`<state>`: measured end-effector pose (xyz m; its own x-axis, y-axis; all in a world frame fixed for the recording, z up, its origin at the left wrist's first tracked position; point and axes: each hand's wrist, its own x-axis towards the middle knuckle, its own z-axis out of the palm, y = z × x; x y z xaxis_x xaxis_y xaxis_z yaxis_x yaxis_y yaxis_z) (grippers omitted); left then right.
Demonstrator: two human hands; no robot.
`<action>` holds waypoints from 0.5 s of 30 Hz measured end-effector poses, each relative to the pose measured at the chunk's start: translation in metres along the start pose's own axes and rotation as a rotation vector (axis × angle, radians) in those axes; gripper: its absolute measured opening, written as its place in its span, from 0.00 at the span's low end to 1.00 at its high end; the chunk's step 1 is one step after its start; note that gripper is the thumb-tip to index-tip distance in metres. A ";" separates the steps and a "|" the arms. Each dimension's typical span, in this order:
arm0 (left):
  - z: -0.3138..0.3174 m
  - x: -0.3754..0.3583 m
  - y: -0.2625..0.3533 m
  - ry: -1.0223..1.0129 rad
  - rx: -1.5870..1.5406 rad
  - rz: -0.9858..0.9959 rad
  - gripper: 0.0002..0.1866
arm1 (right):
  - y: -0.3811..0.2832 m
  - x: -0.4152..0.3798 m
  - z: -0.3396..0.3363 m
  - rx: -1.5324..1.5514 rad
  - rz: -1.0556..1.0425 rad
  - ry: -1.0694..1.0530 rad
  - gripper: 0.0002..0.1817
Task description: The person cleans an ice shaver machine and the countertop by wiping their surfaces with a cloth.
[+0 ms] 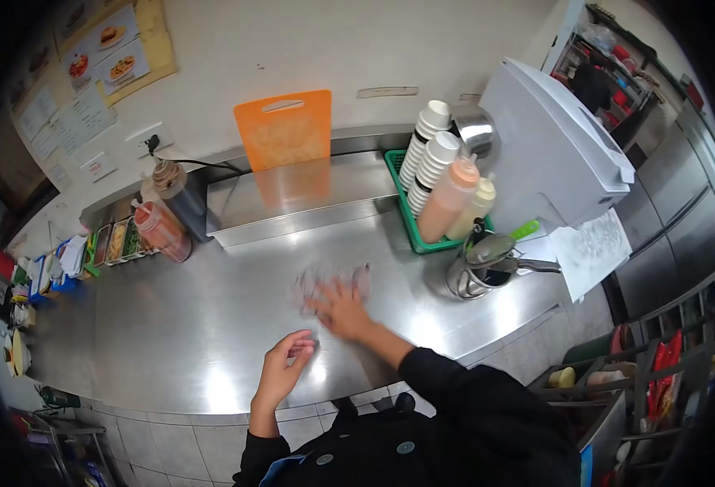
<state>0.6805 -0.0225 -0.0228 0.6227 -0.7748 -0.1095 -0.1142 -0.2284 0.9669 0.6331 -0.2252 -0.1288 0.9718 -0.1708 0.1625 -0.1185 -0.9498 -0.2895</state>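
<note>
Head view: right hand [343,308] presses crumpled cloth [331,282] just beyond fingertips.

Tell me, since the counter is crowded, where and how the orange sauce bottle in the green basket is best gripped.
Probably grip the orange bottle around its middle, coming from the front, the counter's open side. It stands upright at the front of the green basket, with cup stacks behind and the yellow bottle close on its right, so the front of the body is the freest part.
</note>
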 end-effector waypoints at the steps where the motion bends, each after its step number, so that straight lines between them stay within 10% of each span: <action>1: 0.009 0.000 0.003 -0.002 -0.002 0.003 0.17 | -0.015 -0.024 -0.006 0.029 -0.055 -0.026 0.28; 8: 0.079 -0.007 0.028 -0.047 0.226 0.130 0.17 | 0.029 -0.195 -0.078 0.043 0.024 -0.032 0.26; 12: 0.137 0.004 0.013 -0.115 0.381 0.232 0.20 | 0.084 -0.287 -0.160 0.039 0.603 -0.500 0.22; 15: 0.186 0.079 -0.024 -0.059 0.653 0.424 0.23 | 0.112 -0.366 -0.195 -0.077 0.856 -0.418 0.19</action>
<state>0.5883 -0.1875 -0.0974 0.3840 -0.8992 0.2096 -0.7772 -0.1922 0.5992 0.2239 -0.3202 -0.0364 0.5412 -0.7225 -0.4303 -0.8217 -0.5632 -0.0880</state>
